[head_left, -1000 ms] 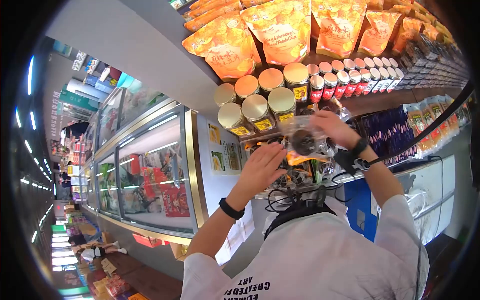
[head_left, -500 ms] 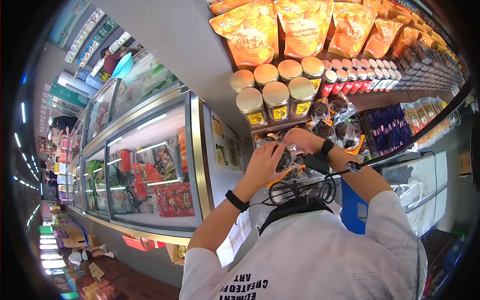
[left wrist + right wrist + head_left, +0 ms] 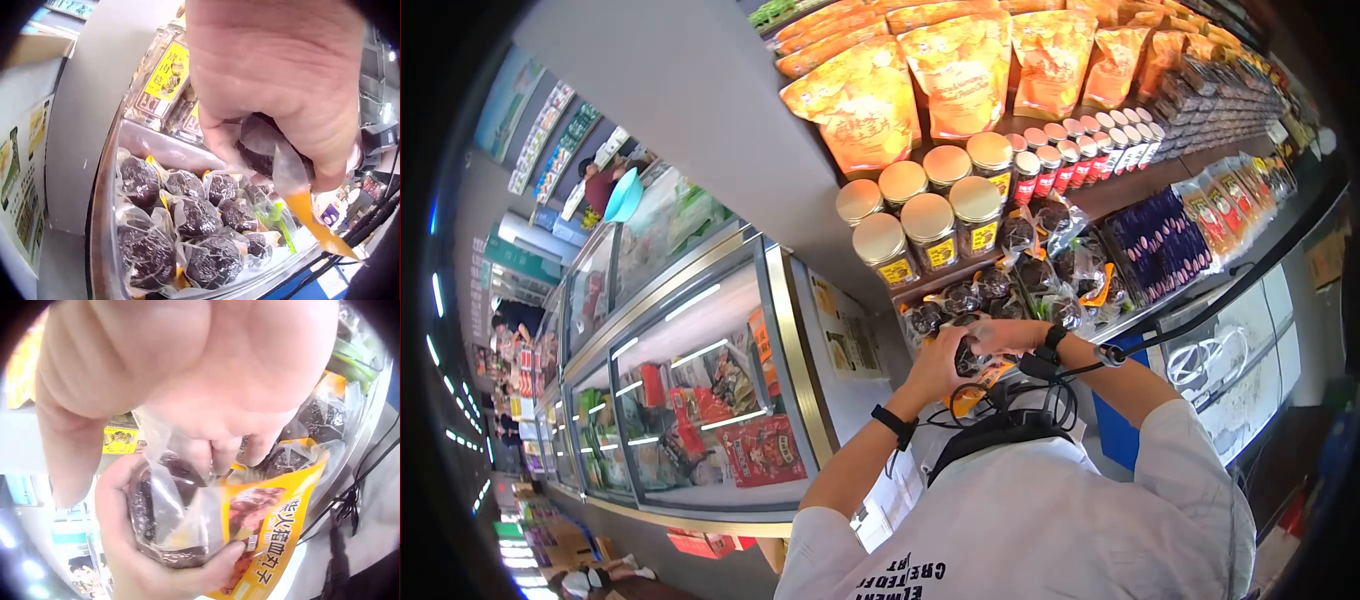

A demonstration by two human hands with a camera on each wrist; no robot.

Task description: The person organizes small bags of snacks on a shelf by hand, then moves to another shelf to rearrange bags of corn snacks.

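My left hand (image 3: 935, 365) grips a dark, vacuum-packed pig-blood ball (image 3: 169, 506), its fingers and thumb curled round the clear wrap. From the pack hangs an orange printed label (image 3: 269, 531), bent outward in the right wrist view. Right beside it is my right hand (image 3: 206, 369), thumb spread away and fingertips close behind the wrap. Both hands meet over the front edge of a bin of similar packs. In the left wrist view, several dark packed balls (image 3: 200, 215) lie in that clear-walled bin (image 3: 169, 144) below my left hand (image 3: 275, 69).
Jars with gold lids (image 3: 927, 215) stand behind the bin, and small red-labelled jars (image 3: 1050, 178) beside them. Orange chip bags (image 3: 955, 75) line the back. Purple packets (image 3: 1157, 245) lie to the right. At left is a glass-topped freezer (image 3: 700, 400). Black cables (image 3: 1040, 395) hang near my wrists.
My right hand has come down from above the bin with a pack to meet the left. Both hands have then drawn back toward my body, with the pack now in the left hand.
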